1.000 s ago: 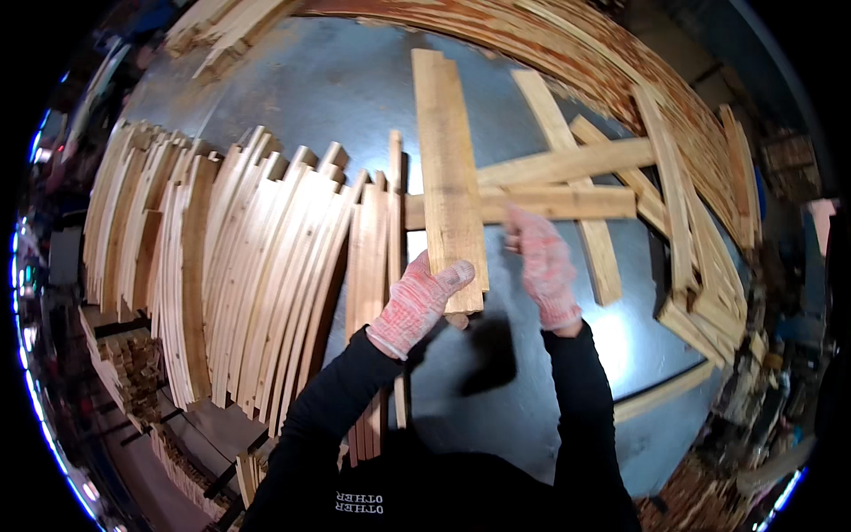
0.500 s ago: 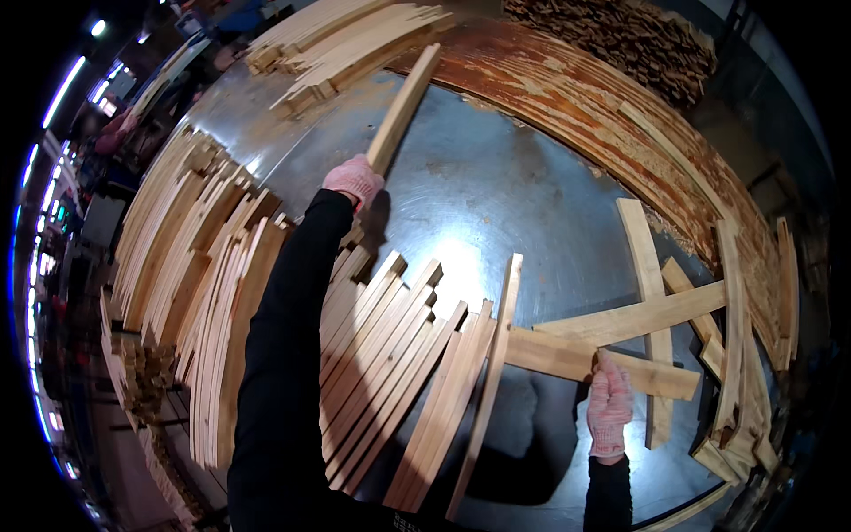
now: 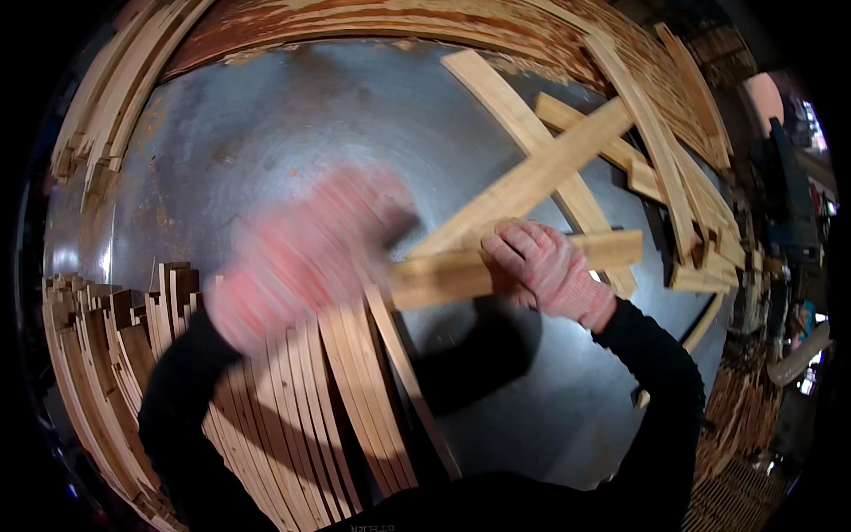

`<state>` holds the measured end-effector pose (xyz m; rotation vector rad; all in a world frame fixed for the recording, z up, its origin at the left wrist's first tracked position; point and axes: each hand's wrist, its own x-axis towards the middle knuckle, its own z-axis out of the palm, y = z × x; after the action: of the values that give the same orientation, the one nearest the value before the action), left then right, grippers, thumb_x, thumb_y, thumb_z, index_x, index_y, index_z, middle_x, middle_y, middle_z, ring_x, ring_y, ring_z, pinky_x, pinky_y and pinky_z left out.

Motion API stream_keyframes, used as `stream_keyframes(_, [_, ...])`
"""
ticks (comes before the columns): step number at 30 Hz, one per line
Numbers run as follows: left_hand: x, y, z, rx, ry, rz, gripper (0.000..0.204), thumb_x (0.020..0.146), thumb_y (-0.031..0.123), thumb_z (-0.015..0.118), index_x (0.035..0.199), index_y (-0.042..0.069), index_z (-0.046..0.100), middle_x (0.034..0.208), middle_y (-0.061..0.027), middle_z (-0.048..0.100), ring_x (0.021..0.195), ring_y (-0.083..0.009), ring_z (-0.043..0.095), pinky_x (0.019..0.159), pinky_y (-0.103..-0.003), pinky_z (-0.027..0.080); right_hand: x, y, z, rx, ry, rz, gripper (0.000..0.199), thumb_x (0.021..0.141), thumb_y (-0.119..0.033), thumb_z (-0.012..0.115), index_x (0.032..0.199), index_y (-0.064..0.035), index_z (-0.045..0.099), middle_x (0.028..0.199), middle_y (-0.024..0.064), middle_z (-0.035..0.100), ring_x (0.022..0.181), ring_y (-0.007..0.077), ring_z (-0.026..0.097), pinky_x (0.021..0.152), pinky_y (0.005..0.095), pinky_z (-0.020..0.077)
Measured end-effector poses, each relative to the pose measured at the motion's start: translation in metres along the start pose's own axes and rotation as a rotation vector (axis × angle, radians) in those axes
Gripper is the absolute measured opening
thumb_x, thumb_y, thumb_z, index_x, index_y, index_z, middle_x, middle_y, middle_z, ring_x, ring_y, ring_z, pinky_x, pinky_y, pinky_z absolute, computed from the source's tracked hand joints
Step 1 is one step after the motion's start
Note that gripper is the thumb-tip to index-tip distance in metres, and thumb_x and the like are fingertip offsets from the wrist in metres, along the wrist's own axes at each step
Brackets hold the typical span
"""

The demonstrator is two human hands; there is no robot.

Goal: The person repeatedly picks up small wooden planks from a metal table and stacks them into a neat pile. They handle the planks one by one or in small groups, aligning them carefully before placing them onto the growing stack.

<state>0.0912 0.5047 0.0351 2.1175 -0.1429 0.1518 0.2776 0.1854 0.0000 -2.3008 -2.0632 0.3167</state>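
Pale wood, 1 plank: lying almost sideways across the near middle of the metal table, its right end resting over a slanted plank.

Right hand, knit glove, pink and white: gripping that plank right of its middle, fingers curling over the upper edge.

Left hand, matching glove: blurring above the stacked sticks; whether it is holding anything, you cannot tell.

Change, within the last second: your left hand is no longer reaching toward the far side with a stick; it is sweeping near the plank's left end, and no stick is showing in it. Your right hand is closing more fully around the wood. For the work, this is probably meaning that your attention is passing to this plank, with 1 hand controlling it.

Edges and room: a narrow stick is running down beside the plank's left end; contact is staying unclear. A crossing plank is slanting just beyond, crowding the far side. Piled offcuts are bounding the right. Open metal is stretching beyond your left hand toward the brown board, and nearer you, below the plank.
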Motion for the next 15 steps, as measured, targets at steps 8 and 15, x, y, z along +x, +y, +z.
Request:
stream_keyframes(8, [-0.056, 0.041, 0.109, 0.849, -0.801, -0.016, 0.039, 0.094, 0.049, 0.056, 0.096, 0.010, 0.060, 0.091, -0.0029, 0.056, 0.096, -0.0207, 0.057, 0.106, -0.039, 0.039, -0.030, 0.015, -0.035, -0.181, 0.045, 0.318, 0.095, 0.069, -0.031, 0.083, 0.150, -0.0078, 0.039, 0.114, 0.0113, 0.063, 0.108, 0.0323, 0.061, 0.096, 0.0459, 0.0469])
stream_keyframes(15, [-0.055, 0.055, 0.137, 0.952, -0.658, -0.037, 0.020, 0.087, 0.029, 0.061, 0.071, 0.018, 0.060, 0.071, 0.0007, 0.066, 0.080, -0.0170, 0.062, 0.099, -0.030, 0.038, 0.023, 0.107, -0.012, -0.348, 0.060, 0.152, 0.097, 0.068, -0.044, 0.085, 0.146, -0.0062, 0.042, 0.129, 0.0135, 0.064, 0.126, 0.0292, 0.058, 0.118, 0.0467, 0.0270])
